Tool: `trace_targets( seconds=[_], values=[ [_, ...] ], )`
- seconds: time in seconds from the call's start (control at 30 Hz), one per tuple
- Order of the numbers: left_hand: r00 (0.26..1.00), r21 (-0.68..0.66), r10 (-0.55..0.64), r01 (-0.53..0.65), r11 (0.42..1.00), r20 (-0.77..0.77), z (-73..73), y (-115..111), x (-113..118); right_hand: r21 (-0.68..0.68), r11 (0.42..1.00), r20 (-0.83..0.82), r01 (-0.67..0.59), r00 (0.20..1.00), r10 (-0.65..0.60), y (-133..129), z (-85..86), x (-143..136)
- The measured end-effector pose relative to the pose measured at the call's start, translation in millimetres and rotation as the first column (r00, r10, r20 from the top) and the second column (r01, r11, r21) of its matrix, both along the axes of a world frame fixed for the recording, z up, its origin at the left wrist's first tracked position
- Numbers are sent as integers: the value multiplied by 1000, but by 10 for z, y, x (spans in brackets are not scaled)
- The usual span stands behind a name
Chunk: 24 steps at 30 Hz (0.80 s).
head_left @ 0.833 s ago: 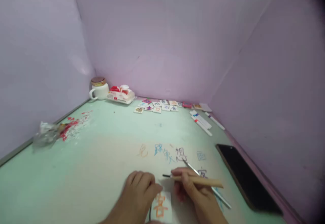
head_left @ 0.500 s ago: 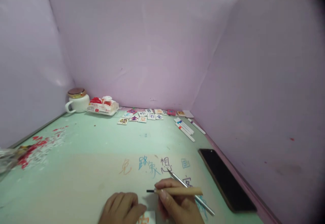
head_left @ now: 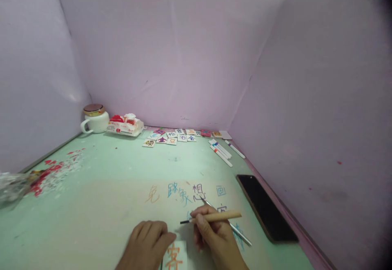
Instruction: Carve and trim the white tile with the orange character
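Compared with a moment ago, the head camera tilts slightly down, so both hands sit higher in view. The white tile (head_left: 174,258) under the left hand (head_left: 149,243) now shows its whole orange character, where only the top edge peeked in just before. The right hand (head_left: 211,235) holds the wooden-handled tool (head_left: 211,217) angled a little more upward at its handle end, its dark tip closer to the left hand's fingers.

Looks like I'm at a hobby craft desk: green table (head_left: 107,188) boxed in by purple boards, lettered tiles (head_left: 171,137) and markers (head_left: 221,150) beyond the scribbled characters, mug (head_left: 94,119) far left.
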<state>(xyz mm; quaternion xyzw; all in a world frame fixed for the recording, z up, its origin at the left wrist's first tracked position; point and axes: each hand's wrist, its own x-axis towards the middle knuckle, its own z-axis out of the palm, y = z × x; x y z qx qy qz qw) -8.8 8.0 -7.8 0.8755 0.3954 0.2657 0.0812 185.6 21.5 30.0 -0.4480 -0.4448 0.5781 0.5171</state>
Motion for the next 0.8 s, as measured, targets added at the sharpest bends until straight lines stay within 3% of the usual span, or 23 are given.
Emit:
trace_targets(
  seconds=[0.07,0.2,0.3,0.8],
  values=[
    [1000,-61,-13,14,998,19,89,-55,16,14,1000,25,7,1000,-7,-22,32,13],
    [996,-321,93,-85,943,7,444,-195,101,-16,998,1,59,998,-59,-101,42,30],
    [995,-391,98,-95,916,-12,605,-205,136,-36,996,-12,82,997,-82,-172,33,15],
    [997,-358,67,-76,931,-37,608,-192,111,-43,995,85,90,993,-86,-289,85,69]
  ],
)
